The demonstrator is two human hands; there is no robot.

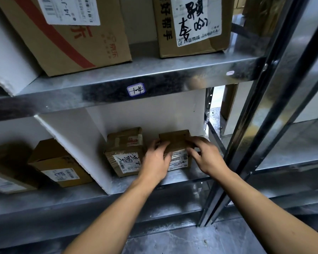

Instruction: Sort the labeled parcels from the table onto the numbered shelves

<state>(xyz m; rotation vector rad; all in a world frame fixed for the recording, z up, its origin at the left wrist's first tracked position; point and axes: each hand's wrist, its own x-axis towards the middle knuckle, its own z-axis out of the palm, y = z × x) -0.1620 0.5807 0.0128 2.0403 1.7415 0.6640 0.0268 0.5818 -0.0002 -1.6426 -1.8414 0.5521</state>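
Observation:
A small brown cardboard parcel [176, 143] with a white label on its front stands on the lower metal shelf [154, 182], in the compartment right of a white divider. My left hand [155, 162] grips its left side, fingers curled over the top edge. My right hand [204, 154] holds its right side, fingers over the top and front. Just left of it sits another taped labeled parcel [125, 151], close beside or touching. A handwritten number sticker [135, 89] marks the shelf beam above.
A white foam divider [77, 147] bounds the compartment on the left; more labeled boxes [59, 162] lie beyond it. Two large cartons [68, 37] [191, 24] fill the upper shelf. A metal upright post [246, 140] stands just right of my right hand.

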